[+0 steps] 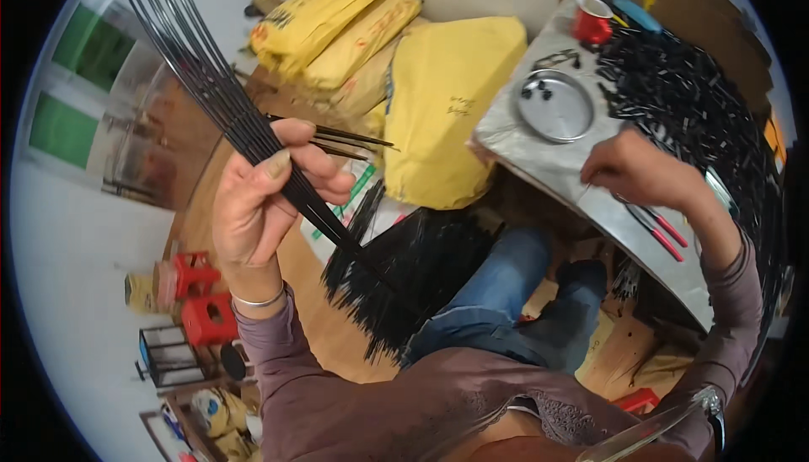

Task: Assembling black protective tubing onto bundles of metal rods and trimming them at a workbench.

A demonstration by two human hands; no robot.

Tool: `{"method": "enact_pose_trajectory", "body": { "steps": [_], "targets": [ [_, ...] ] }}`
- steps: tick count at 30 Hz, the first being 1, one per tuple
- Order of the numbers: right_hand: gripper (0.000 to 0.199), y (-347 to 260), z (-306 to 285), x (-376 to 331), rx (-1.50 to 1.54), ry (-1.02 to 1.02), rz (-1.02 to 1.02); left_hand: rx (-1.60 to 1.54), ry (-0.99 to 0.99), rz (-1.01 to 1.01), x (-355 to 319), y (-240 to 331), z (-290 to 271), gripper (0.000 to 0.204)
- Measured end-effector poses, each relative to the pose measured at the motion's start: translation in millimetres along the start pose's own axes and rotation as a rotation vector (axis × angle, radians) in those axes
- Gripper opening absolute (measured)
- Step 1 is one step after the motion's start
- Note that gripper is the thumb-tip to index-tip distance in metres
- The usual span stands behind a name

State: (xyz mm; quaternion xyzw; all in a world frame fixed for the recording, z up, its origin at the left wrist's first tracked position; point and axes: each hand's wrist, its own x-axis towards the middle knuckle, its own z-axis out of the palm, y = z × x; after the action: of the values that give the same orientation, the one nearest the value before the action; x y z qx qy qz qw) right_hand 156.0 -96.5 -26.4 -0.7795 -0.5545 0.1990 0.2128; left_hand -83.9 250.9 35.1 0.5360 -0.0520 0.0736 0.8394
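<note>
My left hand (270, 184) is raised and closed around a bundle of long, thin black rods (211, 95), which slants from the upper left down to the right. A few shorter dark rods (354, 137) stick out sideways between its fingers. Above the table's front edge, my right hand (636, 167) has its fingertips pinched together; whatever they hold is too small to make out. Just below it lie red-handled pliers (661, 230). A round metal dish (554, 106) with a few small black pieces is beyond that hand. Many more black rods (413, 268) lie in a heap beside my legs.
A large pile of short black pieces (674, 83) covers the right of the metal-topped table (514, 133). On its far side stands a red cup (592, 19). Yellow sacks (455, 99) stand left of the table. Red stools (209, 319) are at the far left.
</note>
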Motion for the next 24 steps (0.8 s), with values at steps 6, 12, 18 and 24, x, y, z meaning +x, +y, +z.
{"method": "enact_pose_trajectory", "body": {
  "steps": [6, 12, 18, 24],
  "targets": [
    [0.018, -33.7, 89.7, 161.7, -0.231, -0.427, -0.177, 0.126, 0.198, 0.098, -50.6, 12.0, -57.1, 0.035],
    [0.057, -112.2, 83.6, 242.0, 0.097, 0.334, -0.374, 0.158, 0.288, 0.066, -76.7, 13.6, -70.4, 0.035],
    [0.079, -99.9, 88.4, 182.5, 0.424, 0.221, -0.388, 0.081, 0.116, -0.155, -28.3, -28.9, -35.9, 0.039],
    [0.034, -107.5, 86.1, 94.5, 0.601, 0.274, -0.286, -0.025, -0.352, -0.369, 22.8, -54.6, 45.4, 0.034]
  ]
}}
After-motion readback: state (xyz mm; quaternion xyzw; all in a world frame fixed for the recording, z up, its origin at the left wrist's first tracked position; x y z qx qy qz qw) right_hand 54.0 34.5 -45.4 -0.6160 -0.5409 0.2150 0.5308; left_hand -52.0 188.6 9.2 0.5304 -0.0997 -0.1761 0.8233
